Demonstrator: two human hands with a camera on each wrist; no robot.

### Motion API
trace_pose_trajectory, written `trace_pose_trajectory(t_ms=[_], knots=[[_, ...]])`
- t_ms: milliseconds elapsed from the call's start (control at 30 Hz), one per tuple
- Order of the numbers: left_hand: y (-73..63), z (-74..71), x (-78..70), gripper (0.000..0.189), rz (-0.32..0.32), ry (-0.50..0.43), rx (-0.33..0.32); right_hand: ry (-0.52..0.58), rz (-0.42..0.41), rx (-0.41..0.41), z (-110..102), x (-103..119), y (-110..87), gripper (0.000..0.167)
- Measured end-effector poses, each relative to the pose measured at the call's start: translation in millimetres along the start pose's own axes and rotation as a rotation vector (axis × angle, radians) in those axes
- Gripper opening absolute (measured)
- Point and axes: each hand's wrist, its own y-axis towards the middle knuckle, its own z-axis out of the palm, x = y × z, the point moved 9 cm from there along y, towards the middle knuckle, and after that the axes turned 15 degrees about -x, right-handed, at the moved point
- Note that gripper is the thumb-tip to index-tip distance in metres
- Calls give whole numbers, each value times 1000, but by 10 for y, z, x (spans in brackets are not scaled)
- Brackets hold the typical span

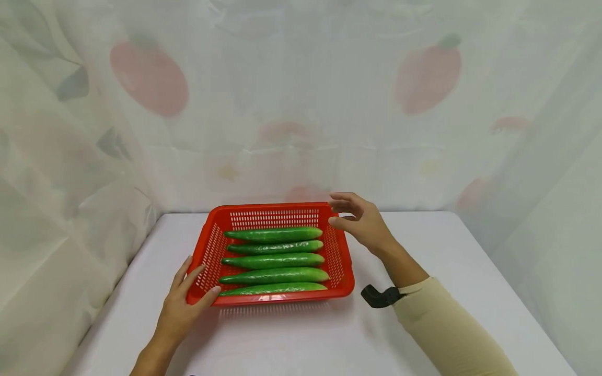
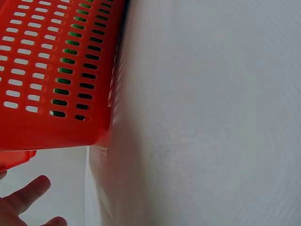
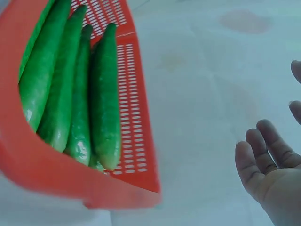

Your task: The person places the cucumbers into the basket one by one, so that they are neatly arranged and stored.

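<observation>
A red plastic basket (image 1: 291, 298) with slotted walls stands on the table, holding several long green cucumbers (image 1: 273, 261) laid side by side with their paler ends to the right. At the basket's front left corner is my left hand (image 1: 180, 303), its fingers spread along the outside and its thumb by the front rim. In the left wrist view, its fingertips (image 2: 40, 186) show below the basket wall (image 2: 51, 132). My right hand (image 1: 366, 223) hovers at the back right corner with loosely bent fingers and nothing in them. The right wrist view shows this hand (image 3: 277, 179) apart from the basket (image 3: 108, 188).
A white cloth covers the table (image 1: 282, 344). Pale curtains (image 1: 291, 94) with faded fruit prints hang behind it and along both sides. A black band with a mount (image 1: 381, 296) sits on the right wrist, below a beige sleeve (image 1: 447, 329).
</observation>
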Motion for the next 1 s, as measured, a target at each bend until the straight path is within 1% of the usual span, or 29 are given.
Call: trace_pose_trajectory(t_ms=[167, 400, 600, 800, 1000], knots=[[5, -7, -1, 65, 5, 3, -3, -30, -39, -58, -201, 84, -144, 48], [4, -2, 6, 66, 2, -4, -4, -65, -130, -107, -459, 204, -324, 50], [6, 12, 15, 66, -7, -7, -1, -31, -193, -152, -681, 293, -449, 51], [9, 10, 9, 67, -14, -7, -3, -4, -200, -214, -876, 299, -575, 52], [6, 13, 8, 66, 4, -8, -11, -7, -170, -294, -1077, 164, -749, 51]])
